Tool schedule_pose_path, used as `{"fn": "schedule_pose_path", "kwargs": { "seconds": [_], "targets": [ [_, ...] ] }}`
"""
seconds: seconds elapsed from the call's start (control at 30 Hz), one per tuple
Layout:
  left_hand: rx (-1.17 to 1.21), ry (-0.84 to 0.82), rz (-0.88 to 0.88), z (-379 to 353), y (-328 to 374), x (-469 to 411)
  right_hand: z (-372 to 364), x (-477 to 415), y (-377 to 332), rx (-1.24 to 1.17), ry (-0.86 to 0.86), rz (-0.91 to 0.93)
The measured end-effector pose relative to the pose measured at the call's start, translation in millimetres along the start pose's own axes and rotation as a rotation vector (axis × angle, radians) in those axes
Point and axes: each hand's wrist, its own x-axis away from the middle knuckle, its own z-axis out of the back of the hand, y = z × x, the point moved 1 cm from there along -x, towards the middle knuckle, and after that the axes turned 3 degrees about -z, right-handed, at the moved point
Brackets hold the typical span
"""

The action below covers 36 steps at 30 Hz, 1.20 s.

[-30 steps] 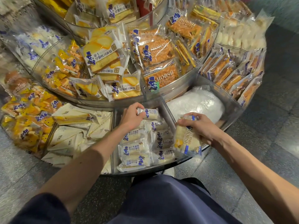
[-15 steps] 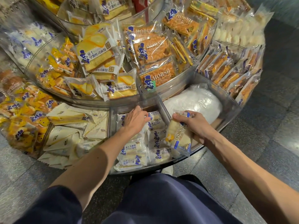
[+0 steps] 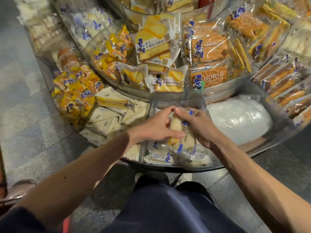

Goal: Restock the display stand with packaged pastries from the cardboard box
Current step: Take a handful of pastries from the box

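pastry packet (image 3: 182,132) is held between both your hands, over the front middle compartment on the lower tier of the display stand (image 3: 168,167). it stands roughly on end, tilted, in a clear wrap with blue print and a pale bun inside. left hand (image 3: 154,126): grip curled round the packet's left edge, thumb low, fingers over the far end. right hand (image 3: 200,125): grip closed on the right side, fingers bent over the top. the fingertips of both hands are close together at the far end. cannot tell if the packet's lower end touches the small white-and-blue packets (image 3: 159,157) lying in that compartment. the compartment to the right holds a white plastic bag (image 3: 239,118). the compartment to the left holds cream wedge packets (image 3: 107,118). on the upper tier behind are yellow toast packets (image 3: 154,42) and orange horsh packets (image 3: 208,78).
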Motion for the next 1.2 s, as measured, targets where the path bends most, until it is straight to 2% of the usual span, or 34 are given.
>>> {"fn": "schedule_pose_path", "kwargs": {
  "seconds": [0.1,0.23,0.33,0.47,0.57,0.7,0.8,1.03,1.2],
  "targets": [
    [-0.012,0.080,-0.032,44.6,-8.9,40.8,-48.9,-7.5,1.0,0.000,-0.018,0.016],
    [-0.071,0.406,-0.184,114.5,-35.2,91.9,-119.7,-15.9,7.1,0.040,-0.169,-0.023],
    [0.071,0.555,-0.333,160.4,-68.8,117.4,-181.8,-21.3,10.9,0.025,-0.306,-0.019],
    [0.151,0.689,-0.465,238.4,-112.5,162.1,-289.5,-38.4,3.8,0.001,-0.318,0.085],
    [0.198,0.723,-0.482,297.9,-132.7,188.0,-350.6,-52.1,-10.3,0.092,-0.304,0.146],
    [0.311,0.716,-0.442,376.3,-138.4,209.9,-403.4,-71.2,-29.2,0.339,-0.273,0.260],
    [0.234,0.676,-0.398,427.2,-138.6,210.0,-430.8,-89.9,-47.2,0.428,-0.230,0.286],
    [0.056,0.625,-0.406,520.2,-147.0,172.4,-474.2,-169.9,-63.0,0.154,-0.066,0.265],
    [-0.036,0.581,-0.339,574.3,-153.0,115.5,-496.7,-231.8,-69.4,-0.049,0.078,0.230]
  ]
}}
